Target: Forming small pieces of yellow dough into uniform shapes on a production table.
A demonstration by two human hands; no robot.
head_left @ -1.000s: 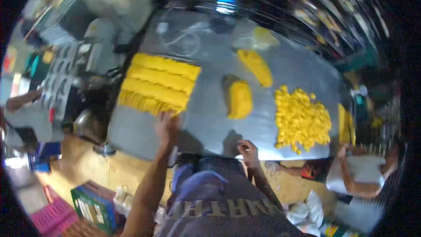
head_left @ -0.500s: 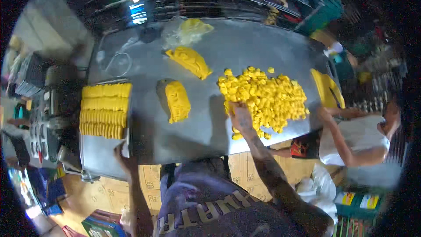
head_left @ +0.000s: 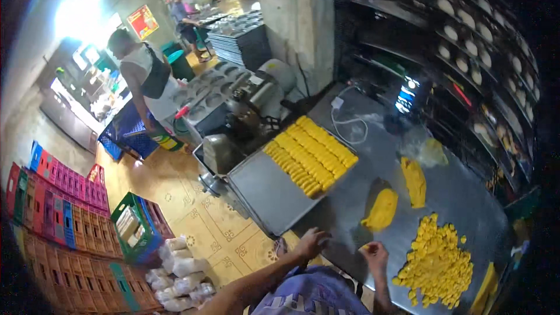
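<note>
Left hand [head_left: 312, 245]: over the near edge of the worktop [head_left: 344, 259], just off the tray corner, fingers half curled. Palm hidden; can't tell if it grips anything. Right hand [head_left: 376, 258]: fingers bent in toward the thumb, between the dough lump and the loose pile. Yellowish spot at the fingertips, too small to call: dough or just light, so can't tell if it's grasping.

Yellow dough lump [head_left: 382, 209] on the worktop, just beyond the right hand. Second dough slab [head_left: 413, 182] past it, apart. Pile of dough pieces [head_left: 436, 262] to the right, spread out, many overlapping, so no count. Tray [head_left: 262, 198] left of the lump: dough rows [head_left: 312, 154] packed side by side on its far part, near part bare metal.

Further out: clear plastic bag [head_left: 433, 153], contents yellow, outline vague. White cable [head_left: 366, 131] looped beyond the tray. Yellow sheet [head_left: 485, 289] at far right, partly lost in the dark rim. Rack [head_left: 466, 52] behind, shelf contents dim. Bright panel [head_left: 406, 94] glared out. Person's shirt [head_left: 318, 294] cut off by the lower edge.
</note>
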